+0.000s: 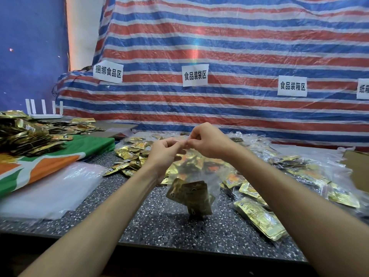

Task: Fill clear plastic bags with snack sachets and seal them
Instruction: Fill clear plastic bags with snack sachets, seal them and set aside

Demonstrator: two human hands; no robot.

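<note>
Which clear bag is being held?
The bag hanging mid-frame, left hand and right hand pinching its top; the other filled bags lie on the table at right.

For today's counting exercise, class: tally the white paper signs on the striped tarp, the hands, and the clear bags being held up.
White paper signs: 4, the rightmost cut off by the frame edge
Hands: 2, left hand and right hand
Clear bag pinched by both: 1
Total: 7
</note>
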